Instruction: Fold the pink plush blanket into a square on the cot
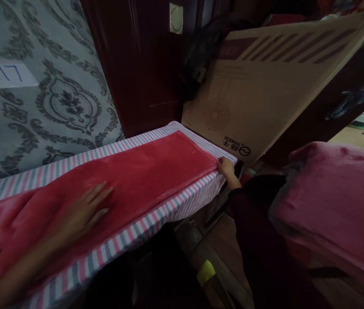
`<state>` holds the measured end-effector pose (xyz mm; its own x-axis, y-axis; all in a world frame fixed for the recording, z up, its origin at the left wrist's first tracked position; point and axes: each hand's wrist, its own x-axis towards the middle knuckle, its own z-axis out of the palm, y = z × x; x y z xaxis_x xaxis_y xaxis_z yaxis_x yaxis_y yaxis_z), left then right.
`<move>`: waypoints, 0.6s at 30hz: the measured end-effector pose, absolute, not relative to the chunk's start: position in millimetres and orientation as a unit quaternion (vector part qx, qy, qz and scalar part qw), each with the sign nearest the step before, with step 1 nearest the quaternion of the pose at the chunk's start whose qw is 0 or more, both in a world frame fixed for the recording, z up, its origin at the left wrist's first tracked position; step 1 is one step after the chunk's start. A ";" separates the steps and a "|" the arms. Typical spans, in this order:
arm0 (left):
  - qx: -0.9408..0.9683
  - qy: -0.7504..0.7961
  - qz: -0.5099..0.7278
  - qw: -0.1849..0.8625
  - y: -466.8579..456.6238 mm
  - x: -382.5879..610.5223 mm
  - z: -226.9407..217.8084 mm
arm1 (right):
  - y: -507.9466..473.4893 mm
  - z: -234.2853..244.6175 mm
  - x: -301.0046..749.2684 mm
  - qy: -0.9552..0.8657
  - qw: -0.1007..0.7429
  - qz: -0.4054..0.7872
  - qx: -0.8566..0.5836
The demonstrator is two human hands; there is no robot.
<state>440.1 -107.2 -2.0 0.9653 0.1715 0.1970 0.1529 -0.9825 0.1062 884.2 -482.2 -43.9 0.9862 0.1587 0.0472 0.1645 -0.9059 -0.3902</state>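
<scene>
A red plush blanket (156, 165) lies along a narrow surface covered by a striped cloth (143, 223) in pink, grey and white. Its right part is flat with straight edges; toward the left it bunches into soft folds. My left hand (83, 210) rests flat on the blanket with fingers extended. At the near right corner, my right hand (225, 166) has its fingers closed on the blanket's edge. The fingertips there are small and partly hidden.
Behind the surface stand a patterned wall (69, 98) and a dark red door (143, 64). A large cardboard box (249, 86) leans at the back right. Pink plush fabric (336, 206) covers something at the right. A yellow object (206, 272) sits low in front.
</scene>
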 end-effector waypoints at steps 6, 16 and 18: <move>0.992 0.094 0.075 -0.044 -107.2 467.7 -59.6 | -475.7 -28.5 887.6 -0.082 0.188 0.014 -0.979; 0.986 0.098 0.133 0.036 -62.9 466.6 -48.0 | -357.8 7.0 935.9 -0.142 0.237 0.026 -0.961; 0.976 0.149 0.147 0.056 -39.0 482.1 -29.2 | -336.0 6.1 947.1 -0.147 0.241 0.044 -0.958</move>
